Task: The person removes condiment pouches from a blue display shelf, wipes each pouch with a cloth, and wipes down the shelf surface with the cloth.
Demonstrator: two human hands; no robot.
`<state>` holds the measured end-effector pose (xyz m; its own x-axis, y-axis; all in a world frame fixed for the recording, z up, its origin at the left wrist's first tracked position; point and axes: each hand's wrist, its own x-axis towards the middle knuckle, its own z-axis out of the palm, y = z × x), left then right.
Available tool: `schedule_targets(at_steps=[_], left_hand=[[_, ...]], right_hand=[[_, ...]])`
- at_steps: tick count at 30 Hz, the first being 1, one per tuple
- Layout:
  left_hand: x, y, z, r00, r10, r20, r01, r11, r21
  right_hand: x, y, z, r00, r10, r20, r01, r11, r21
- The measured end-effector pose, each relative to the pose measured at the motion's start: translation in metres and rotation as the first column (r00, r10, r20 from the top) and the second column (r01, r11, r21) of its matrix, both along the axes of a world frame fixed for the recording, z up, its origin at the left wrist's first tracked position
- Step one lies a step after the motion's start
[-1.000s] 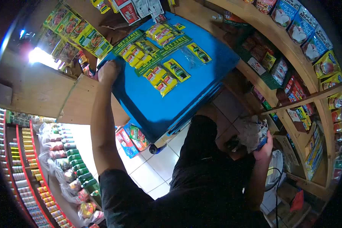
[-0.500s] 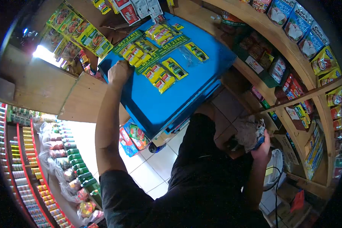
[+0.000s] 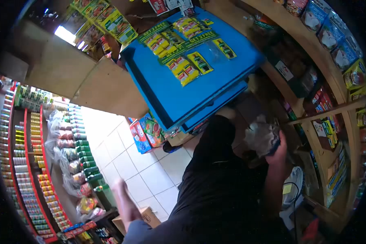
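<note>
My right hand [image 3: 277, 147] is closed around a crumpled grey rag [image 3: 261, 138], held low beside my right leg. Motion blurs the rag's edges. My left hand [image 3: 120, 190] hangs away from the furniture, above the tiled floor, and its fingers are smeared. In front of me stands a blue table [image 3: 160, 95] with a raised rim. Yellow sachets [image 3: 183, 70] lie across its top, some on green printed "GET 2 FREE" strips [image 3: 203, 38]. A yellow-and-green pack [image 3: 225, 48] lies apart, near a clear plastic wrapper.
Wooden shelves [image 3: 307, 110] with hanging and boxed packets curve along my right. Red-edged shelves [image 3: 25, 150] of cans stand at left beside green bottles [image 3: 85, 154]. A wooden panel [image 3: 110, 87] adjoins the table. A cardboard box [image 3: 149, 216] sits on the floor near my left arm.
My left hand has left the table's left edge and dropped down toward my side. The right hand still grips the rag. The view has shifted, so the table appears higher and farther right.
</note>
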<state>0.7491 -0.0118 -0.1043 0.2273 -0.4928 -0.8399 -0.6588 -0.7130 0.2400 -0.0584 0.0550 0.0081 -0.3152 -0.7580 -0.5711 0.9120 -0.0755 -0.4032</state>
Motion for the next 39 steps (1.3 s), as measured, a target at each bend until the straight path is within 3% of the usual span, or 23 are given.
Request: schedule_targets(at_steps=[3,5,7,9,11,13,14,15,16,17,20,23,25,27,28,29,30,31,33,34,35,37,39], left_hand=[[-0.060,0.028,0.000,0.855,-0.247,0.456,0.347,0.926,-0.150],[-0.201,-0.022,0.098,0.981,-0.189,0.037,0.192,0.973,-0.131],[-0.295,-0.058,0.156,0.923,-0.258,-0.285,0.203,0.956,-0.210],[-0.391,-0.070,0.207,0.602,-0.458,-0.654,0.233,0.884,-0.405],[-0.483,-0.071,0.226,0.221,-0.639,-0.737,0.275,0.766,-0.581],[-0.563,-0.053,0.217,0.235,-0.408,-0.882,0.139,0.912,-0.386],[-0.598,-0.046,0.194,0.124,-0.279,-0.952,0.104,0.958,-0.267],[-0.627,-0.042,0.177,0.011,-0.142,-0.990,0.077,0.987,-0.141],[-0.650,-0.043,0.195,0.067,0.067,-0.995,0.078,0.994,0.072],[-0.666,-0.045,0.213,0.118,0.272,-0.955,0.058,0.958,0.280],[-0.690,-0.061,0.190,0.121,0.469,-0.875,0.016,0.880,0.474],[-0.660,-0.074,0.222,-0.118,0.434,-0.893,-0.148,0.882,0.448],[-0.623,-0.093,0.259,-0.235,0.142,-0.961,-0.342,0.914,0.219],[-0.565,-0.122,0.292,-0.010,-0.155,-0.988,-0.509,0.851,-0.128],[-0.541,-0.147,0.291,0.225,-0.284,-0.932,-0.649,0.670,-0.360],[-0.521,-0.174,0.298,0.472,-0.502,-0.725,-0.634,0.378,-0.674],[-0.499,-0.195,0.302,0.919,-0.372,-0.130,-0.196,-0.146,-0.970],[-0.486,-0.232,0.300,0.689,-0.628,-0.362,-0.484,-0.027,-0.875],[-0.459,-0.291,0.295,0.930,-0.364,0.045,-0.074,-0.305,-0.950],[-0.437,-0.333,0.273,0.944,-0.196,0.264,0.181,-0.362,-0.915],[-0.417,-0.378,0.244,0.902,-0.122,0.413,0.371,-0.268,-0.889],[-0.394,-0.426,0.199,0.694,-0.048,0.718,0.687,-0.257,-0.680],[-0.394,-0.429,0.194,0.500,-0.088,0.861,0.857,-0.093,-0.507]], right_hand=[[0.009,-0.013,0.003,0.997,0.067,0.028,-0.059,0.976,-0.210],[0.016,-0.021,0.008,0.994,0.096,0.049,-0.080,0.963,-0.259],[0.024,-0.024,0.020,0.994,0.050,0.096,-0.034,0.985,-0.166],[0.033,-0.027,0.037,0.997,0.077,-0.014,-0.077,0.938,-0.337],[0.039,-0.022,0.043,0.988,0.022,-0.153,-0.070,0.945,-0.319],[0.051,-0.021,0.055,0.920,-0.064,-0.387,-0.034,0.970,-0.241],[0.045,-0.014,0.015,0.823,-0.009,-0.567,0.052,0.997,0.059],[0.045,-0.009,0.023,0.469,0.085,-0.879,-0.011,0.996,0.090],[0.046,-0.009,0.040,0.004,0.142,-0.990,-0.061,0.988,0.141],[0.046,-0.011,0.058,-0.464,0.137,-0.875,-0.088,0.976,0.199],[0.041,-0.012,0.091,-0.437,0.106,-0.893,-0.182,0.962,0.204],[0.033,0.004,0.089,-0.272,0.048,-0.961,-0.186,0.977,0.102],[0.027,0.017,0.079,-0.101,0.044,-0.994,-0.175,0.983,0.062],[0.024,0.031,0.071,0.046,0.057,-0.997,-0.160,0.986,0.049],[0.021,0.036,0.067,0.094,0.064,-0.994,-0.150,0.987,0.049],[0.019,0.041,0.063,0.135,0.073,-0.988,-0.137,0.989,0.054],[0.019,0.045,0.059,0.164,0.081,-0.983,-0.124,0.990,0.061],[0.018,0.050,0.056,0.197,0.096,-0.976,-0.102,0.992,0.076],[0.017,0.058,0.050,0.263,0.120,-0.957,-0.057,0.992,0.109],[0.019,0.061,0.049,0.279,0.143,-0.949,-0.030,0.990,0.140],[0.021,0.064,0.049,0.294,0.164,-0.941,-0.003,0.985,0.171],[0.022,0.068,0.049,0.302,0.172,-0.938,0.012,0.983,0.184],[0.019,0.068,0.046,0.283,0.137,-0.949,-0.009,0.990,0.140]])
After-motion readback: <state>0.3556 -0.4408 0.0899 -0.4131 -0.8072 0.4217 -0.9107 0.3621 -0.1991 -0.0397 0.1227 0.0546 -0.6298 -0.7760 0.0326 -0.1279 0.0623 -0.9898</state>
